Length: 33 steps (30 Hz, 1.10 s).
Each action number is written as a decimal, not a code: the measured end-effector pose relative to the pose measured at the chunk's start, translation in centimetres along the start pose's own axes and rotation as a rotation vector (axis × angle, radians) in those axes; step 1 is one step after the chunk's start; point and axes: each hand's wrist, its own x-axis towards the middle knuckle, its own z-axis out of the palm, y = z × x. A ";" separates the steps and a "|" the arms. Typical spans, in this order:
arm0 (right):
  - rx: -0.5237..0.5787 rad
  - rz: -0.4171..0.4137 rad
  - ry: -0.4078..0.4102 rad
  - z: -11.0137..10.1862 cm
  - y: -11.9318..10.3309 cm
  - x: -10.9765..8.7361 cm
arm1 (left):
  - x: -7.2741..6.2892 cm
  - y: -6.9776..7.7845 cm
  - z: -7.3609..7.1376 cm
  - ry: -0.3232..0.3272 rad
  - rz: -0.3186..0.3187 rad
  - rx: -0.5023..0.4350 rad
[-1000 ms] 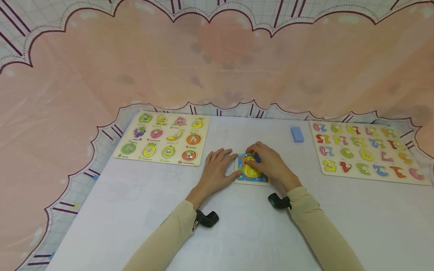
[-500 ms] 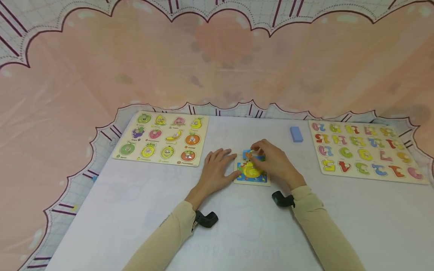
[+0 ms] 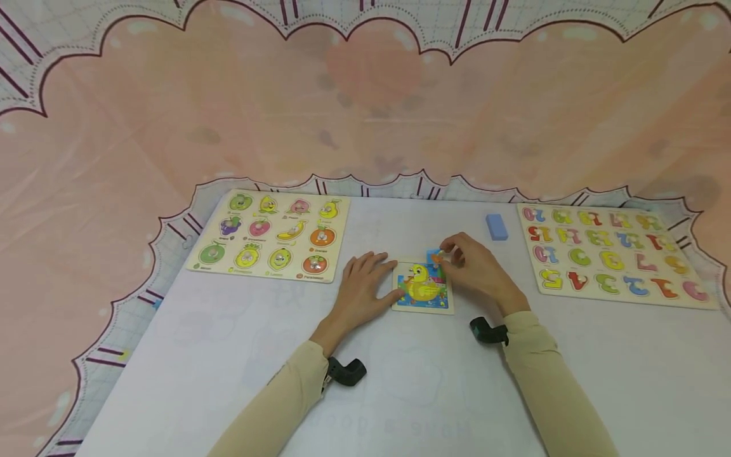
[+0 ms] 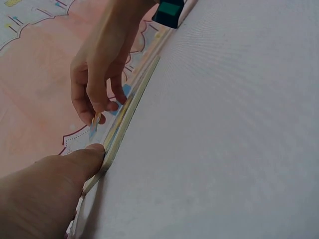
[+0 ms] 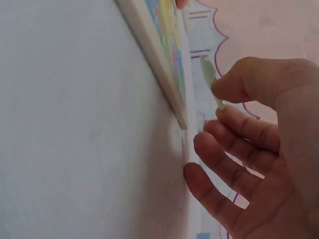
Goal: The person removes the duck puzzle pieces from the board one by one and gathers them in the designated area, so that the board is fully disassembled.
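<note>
A small square duck puzzle (image 3: 424,289) lies on the white table, its wooden frame (image 5: 149,55) seen edge-on in the right wrist view. At its left side rests my left hand (image 3: 365,289), fingers spread, with the thumb (image 4: 89,159) touching the frame's edge. Just off the puzzle's upper right corner, my right hand (image 3: 476,270) pinches a thin puzzle piece (image 3: 434,257), blue with some orange. In the right wrist view that puzzle piece (image 5: 208,74) shows its pale side between thumb and index finger, raised off the table. Part of its printed face is hidden by the fingers.
A fruit puzzle board (image 3: 274,238) lies at the back left. To the back right is a number puzzle board (image 3: 613,257), with a blue block (image 3: 497,227) beside it. A peach-patterned cloth (image 3: 365,114) hangs behind the table.
The right hand has drawn the puzzle piece off the duck puzzle, up and to the right, uncovering the duck's head. The left hand keeps its place.
</note>
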 end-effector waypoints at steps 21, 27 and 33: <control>-0.031 0.069 -0.013 -1.6 2.7 -0.4 | 0.0 0.1 -0.1 -0.003 0.000 -0.010; -0.051 0.045 0.004 -2.4 3.8 -0.5 | 0.0 0.2 -0.1 -0.007 0.000 -0.010; -0.073 0.014 0.022 -2.7 4.6 -0.4 | -0.1 0.2 -0.1 -0.003 -0.002 -0.013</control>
